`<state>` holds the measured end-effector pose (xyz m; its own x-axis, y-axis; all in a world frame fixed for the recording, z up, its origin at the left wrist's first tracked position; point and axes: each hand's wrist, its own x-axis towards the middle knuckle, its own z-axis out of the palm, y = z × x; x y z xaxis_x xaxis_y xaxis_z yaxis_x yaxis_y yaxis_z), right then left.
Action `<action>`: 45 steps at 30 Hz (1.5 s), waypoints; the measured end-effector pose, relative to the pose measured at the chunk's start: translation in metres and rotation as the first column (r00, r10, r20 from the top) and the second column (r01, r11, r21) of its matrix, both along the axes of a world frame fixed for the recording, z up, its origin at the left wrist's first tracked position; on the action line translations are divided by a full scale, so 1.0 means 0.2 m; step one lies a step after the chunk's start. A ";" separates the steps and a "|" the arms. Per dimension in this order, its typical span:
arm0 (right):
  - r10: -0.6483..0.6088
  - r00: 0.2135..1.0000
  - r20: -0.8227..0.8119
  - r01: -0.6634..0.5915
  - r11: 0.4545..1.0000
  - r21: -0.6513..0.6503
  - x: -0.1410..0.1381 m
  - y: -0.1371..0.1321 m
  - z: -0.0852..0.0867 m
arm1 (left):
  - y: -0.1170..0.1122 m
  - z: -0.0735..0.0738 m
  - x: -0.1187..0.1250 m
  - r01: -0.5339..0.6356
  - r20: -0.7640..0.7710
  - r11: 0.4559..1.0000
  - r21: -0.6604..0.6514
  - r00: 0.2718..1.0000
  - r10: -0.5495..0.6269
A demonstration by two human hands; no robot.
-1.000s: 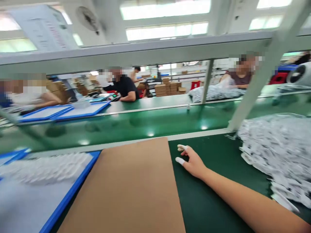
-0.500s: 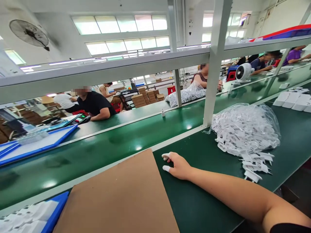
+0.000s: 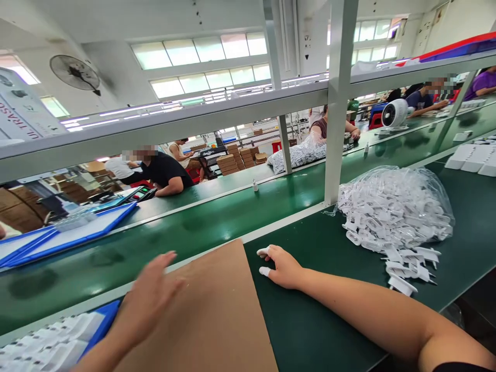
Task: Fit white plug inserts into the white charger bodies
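My left hand (image 3: 149,294) is over the left part of a flat brown cardboard sheet (image 3: 209,310), its fingers stretched out and holding nothing; motion blurs it slightly. My right hand (image 3: 284,266) rests on the green tabletop (image 3: 310,320), just right of the sheet's edge. White covers sit on its thumb and a fingertip, which are apart with nothing between them. To the right of that hand lies a clear plastic bag (image 3: 399,206) full of white plastic parts. Several loose white parts (image 3: 411,268) with thin prongs have spilled from its mouth.
A blue-edged tray (image 3: 101,323) with rows of white pieces is at lower left. Beyond the sheet runs a green conveyor belt (image 3: 205,219) carrying a small white bottle (image 3: 254,185). A metal post (image 3: 335,129) and shelf stand ahead. Co-workers sit across the belt.
My left hand has come into view from the lower left, over the cardboard sheet. My right hand stays in place. The view has shifted slightly to the left.
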<state>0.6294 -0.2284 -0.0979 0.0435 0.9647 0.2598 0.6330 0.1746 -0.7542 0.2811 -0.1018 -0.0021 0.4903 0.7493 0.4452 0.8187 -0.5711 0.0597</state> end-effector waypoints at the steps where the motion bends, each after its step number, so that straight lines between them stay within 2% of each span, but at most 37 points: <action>1: 0.003 1.000 -0.002 -0.003 1.000 0.000 0.00 0.00 0.00 | -0.01 -0.10 0.02 0.056 -0.004 0.998 -0.025 0.998 -0.057; 3: 0.008 1.000 -0.003 -0.008 1.000 0.000 0.00 -0.01 -0.01 | -0.03 -0.28 0.10 0.249 -0.145 0.954 -0.167 0.951 -0.274; 4: 0.011 1.000 -0.001 -0.011 1.000 0.003 0.01 -0.01 -0.01 | -0.05 -0.35 0.15 0.310 -0.205 0.920 -0.237 0.910 -0.360; 6: 0.011 1.000 0.006 -0.011 1.000 0.008 0.01 -0.01 -0.01 | -0.07 -0.42 0.26 0.348 -0.277 0.871 -0.347 0.849 -0.449; 8: 0.010 1.000 0.011 -0.010 1.000 0.009 0.01 -0.01 0.00 | -0.09 -0.43 0.36 0.324 -0.285 0.852 -0.412 0.842 -0.458; 10: 0.017 1.000 0.010 -0.018 1.000 0.006 0.01 -0.01 0.00 | -0.09 -0.39 0.43 0.282 -0.283 0.847 -0.450 0.855 -0.435; 14: 0.018 1.000 0.000 -0.018 1.000 0.001 0.01 0.00 0.00 | -0.09 -0.34 0.57 0.294 -0.242 0.847 -0.442 0.871 -0.428; 16: 0.011 1.000 -0.018 -0.011 1.000 0.006 0.01 0.00 0.00 | -0.09 -0.36 0.66 0.334 -0.177 0.853 -0.402 0.885 -0.431; 21: 0.004 0.999 -0.040 -0.003 1.000 0.018 0.01 -0.01 -0.01 | -0.07 -0.49 0.83 0.355 -0.086 0.865 -0.356 0.909 -0.408; 24: 0.002 1.000 -0.014 -0.002 1.000 0.017 0.01 -0.02 0.00 | -0.06 -0.52 0.83 0.389 -0.068 0.847 -0.364 0.895 -0.440; 28: 0.000 1.000 0.008 0.000 1.000 -0.002 0.01 -0.02 0.00 | -0.05 -0.51 0.80 0.421 -0.063 0.827 -0.372 0.878 -0.475; 35: 0.036 0.997 -0.063 -0.038 0.999 -0.037 0.02 -0.03 0.00 | -0.05 -0.56 0.80 0.452 -0.025 0.844 -0.289 0.878 -0.479; 45: 0.064 0.997 -0.041 -0.066 0.996 -0.059 0.03 -0.04 0.03 | -0.05 -0.54 0.79 0.447 -0.027 0.839 -0.310 0.878 -0.478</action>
